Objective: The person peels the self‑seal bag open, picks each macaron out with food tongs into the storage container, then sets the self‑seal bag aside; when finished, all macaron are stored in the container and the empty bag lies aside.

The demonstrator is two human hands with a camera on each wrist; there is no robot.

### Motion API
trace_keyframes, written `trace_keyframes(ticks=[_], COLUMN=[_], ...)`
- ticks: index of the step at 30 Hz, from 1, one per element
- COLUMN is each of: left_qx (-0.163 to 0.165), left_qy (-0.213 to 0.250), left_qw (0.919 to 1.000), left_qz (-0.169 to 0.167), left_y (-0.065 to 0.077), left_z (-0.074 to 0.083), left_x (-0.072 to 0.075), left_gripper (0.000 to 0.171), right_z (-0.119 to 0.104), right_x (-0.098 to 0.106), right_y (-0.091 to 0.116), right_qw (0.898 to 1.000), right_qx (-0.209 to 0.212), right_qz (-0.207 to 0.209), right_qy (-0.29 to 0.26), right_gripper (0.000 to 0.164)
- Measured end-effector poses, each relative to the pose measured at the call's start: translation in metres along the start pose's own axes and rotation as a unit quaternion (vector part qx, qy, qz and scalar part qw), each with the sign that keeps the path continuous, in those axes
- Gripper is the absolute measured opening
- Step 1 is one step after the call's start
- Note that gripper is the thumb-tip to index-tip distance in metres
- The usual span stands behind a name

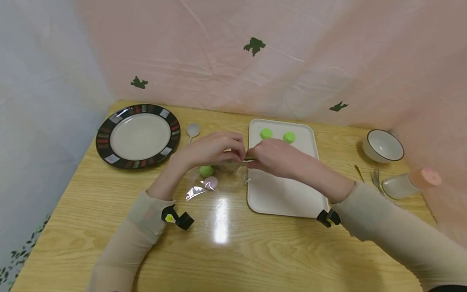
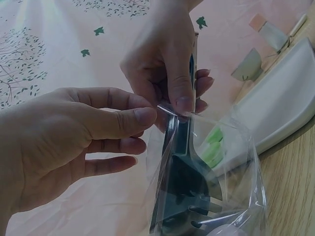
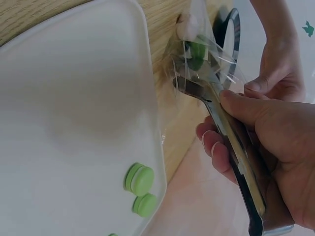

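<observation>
Beige sleeves (image 1: 116, 247) lie nearest in my head feed; beyond them the left hand (image 1: 215, 149) and right hand (image 1: 277, 158) meet above the bench (image 1: 233, 259), at a clear bag (image 1: 230, 178) with a green macaron (image 1: 206, 171) and a pink macaron (image 1: 211, 183) inside. It sits just left of a white tray (image 1: 281, 198), which bears more macarons (image 1: 266, 133) toward its far end. On the left wrist feed I see the left thumb and forefinger pinching the bag's rim, with tongs (image 2: 183, 135) pointing down inside. Through the right wrist feed, I see the right hand grasping those tongs, their tips within the bag.
</observation>
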State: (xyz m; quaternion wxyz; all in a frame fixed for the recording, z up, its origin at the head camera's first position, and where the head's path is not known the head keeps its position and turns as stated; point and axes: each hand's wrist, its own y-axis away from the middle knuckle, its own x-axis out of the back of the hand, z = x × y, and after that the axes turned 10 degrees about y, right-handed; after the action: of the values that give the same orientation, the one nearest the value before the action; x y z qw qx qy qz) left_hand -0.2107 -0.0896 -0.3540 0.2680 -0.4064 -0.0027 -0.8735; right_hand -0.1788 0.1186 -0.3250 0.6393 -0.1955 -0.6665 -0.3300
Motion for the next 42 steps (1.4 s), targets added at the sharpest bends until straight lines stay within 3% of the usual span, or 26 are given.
trace_keyframes(ticks=[10,19,24,33,42], left_qx=[0.005,0.005,0.004,0.003,0.004], left_qy=[0.008,0.007,0.008,0.002,0.008], left_qw=[1.0,1.0,0.9999,1.0,0.9999], left_qz=[0.001,0.003,0.007,0.009,0.011], left_y=[0.002,0.003,0.003,0.002,0.002], left_z=[-0.001,-0.003,-0.003,-0.003,-0.003], left_x=[0.003,0.003,0.003,0.003,0.002], left_gripper=[0.007,0.006,0.007,0.005,0.006], right_z=[0.004,0.017,0.025,0.047,0.083], right_x=[-0.002,-0.003,-0.003,0.002,0.008], right_y=[0.001,0.005,0.01,0.025,0.065], right_qw=[1.0,0.996,0.987,0.974,0.952], right_qx=[0.008,0.011,-0.005,-0.007,-0.043], right_qz=[0.007,-0.035,-0.073,-0.109,-0.143], right_qy=[0.001,-0.083,-0.141,-0.199,-0.268], right_gripper=[0.011,0.017,0.019,0.017,0.022])
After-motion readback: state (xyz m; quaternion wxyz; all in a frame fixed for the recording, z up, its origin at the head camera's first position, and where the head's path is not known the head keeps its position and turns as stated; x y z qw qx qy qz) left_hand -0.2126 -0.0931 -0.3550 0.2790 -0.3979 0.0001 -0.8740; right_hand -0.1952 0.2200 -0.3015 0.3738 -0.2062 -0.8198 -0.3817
